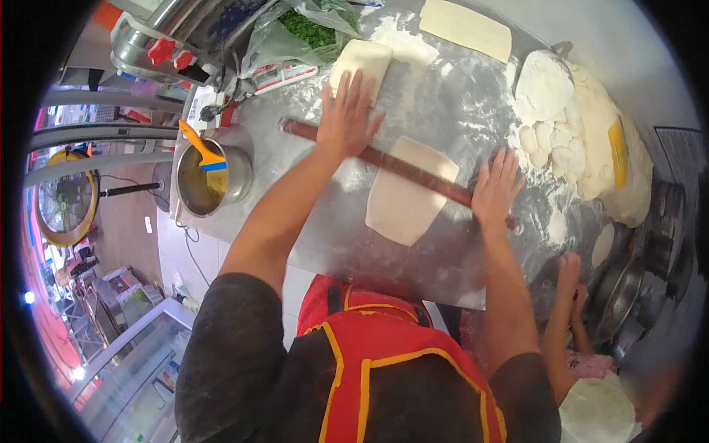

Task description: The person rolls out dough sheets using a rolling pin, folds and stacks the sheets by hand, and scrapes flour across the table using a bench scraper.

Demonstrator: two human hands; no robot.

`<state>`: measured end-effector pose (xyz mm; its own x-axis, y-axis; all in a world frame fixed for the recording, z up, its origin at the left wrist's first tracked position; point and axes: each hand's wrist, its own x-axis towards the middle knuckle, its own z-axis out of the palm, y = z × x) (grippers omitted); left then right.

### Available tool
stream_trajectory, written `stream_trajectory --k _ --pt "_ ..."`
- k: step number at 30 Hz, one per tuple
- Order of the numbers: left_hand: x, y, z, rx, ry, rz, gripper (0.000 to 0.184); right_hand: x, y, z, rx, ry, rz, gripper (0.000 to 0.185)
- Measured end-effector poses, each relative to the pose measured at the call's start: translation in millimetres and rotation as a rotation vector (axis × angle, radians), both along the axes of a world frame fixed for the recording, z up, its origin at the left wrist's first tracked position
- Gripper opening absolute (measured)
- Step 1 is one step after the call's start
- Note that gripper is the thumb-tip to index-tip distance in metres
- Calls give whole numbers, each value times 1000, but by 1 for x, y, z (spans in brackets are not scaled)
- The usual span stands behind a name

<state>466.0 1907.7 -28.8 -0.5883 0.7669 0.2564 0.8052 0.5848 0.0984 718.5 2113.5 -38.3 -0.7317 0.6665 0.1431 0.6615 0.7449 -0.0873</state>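
Observation:
A dark red rolling pin (408, 170) lies slantwise across a flat, pale sheet of dough (402, 210) on the metal worktop (325, 229). My left hand (345, 122) rests on the pin near its left end, fingers stretched out and spread. Toward the other end, my right hand (496, 192) lies on the pin with its fingers extended forward. Just beyond my left fingertips is a thicker, folded-looking piece of dough (373, 59), partly covered by them. Another rectangular dough sheet (467, 29) sits at the far edge.
Flour, small dough pieces (543, 144) and a large dough mass (594, 133) occupy the right side. A metal pot (242, 173) with an orange-handled brush (196, 140) stands left. Chopped greens (310, 28) fill a plastic bag behind. Another person's hands (569, 277) are at the right edge.

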Motion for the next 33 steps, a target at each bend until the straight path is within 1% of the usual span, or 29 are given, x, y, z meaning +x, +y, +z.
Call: stream_trajectory --k 1,4,5,7,8,10,11,13,14,15,16,17,18,19,21,22,24,25,26,28,29,30,33 --pt "-6 9 -2 40 40 -9 63 -4 8 0 8 16 -13 56" --pt "7 -9 -5 7 -14 -11 64 8 -11 9 -6 47 64 57" --pt "26 -38 -2 15 -60 -9 65 30 -35 7 -10 51 83 59" --pt "67 -98 -3 -155 -140 -19 64 84 -92 -2 -64 85 172 61" --pt "71 -114 -8 -131 -168 -47 62 103 -115 5 -202 1 122 62" --pt "78 -138 -17 -81 -225 -107 59 102 -108 4 -74 -37 218 59" --pt "62 -121 -17 -267 -217 -71 54 92 -94 9 -67 -10 156 59" --pt "46 -85 -3 -62 -125 -39 51 56 -59 23 -39 53 36 57" --pt "44 -78 1 38 -80 -27 50 63 -67 22 -91 22 44 57" --pt "52 -83 0 39 -97 -43 52 73 -77 20 -138 -7 56 57" --pt "63 -98 0 -14 -133 -67 53 85 -87 17 -184 -41 79 56" --pt "79 -120 6 -70 -169 -89 55 109 -105 9 -168 -13 143 57" --pt "95 -142 11 -131 -210 -115 56 123 -124 26 -277 -58 166 59" --pt "114 -163 9 -130 -250 -83 58 146 -140 18 -212 -36 206 60" --pt "140 -190 2 -127 -320 -21 61 168 -161 8 -191 -17 217 61" --pt "136 -188 -2 -108 -291 -22 62 172 -166 2 -178 -5 219 62" --pt "126 -168 1 -65 -234 -21 64 151 -155 9 -198 1 156 62" --pt "112 -151 4 -196 -304 19 64 136 -143 10 -217 6 128 61" --pt "99 -136 3 -178 -250 -1 64 121 -130 10 -236 11 99 61" --pt "75 -105 -1 -141 -146 -50 64 93 -106 14 -152 -112 60 60" --pt "62 -85 4 -162 -115 -48 63 77 -90 13 -103 -168 38 59" --pt "51 -65 8 -182 -85 -45 61 63 -74 12 -85 -139 29 58" --pt "12 -16 0 -71 8 -84 63 31 -30 5 -26 -56 14 57"
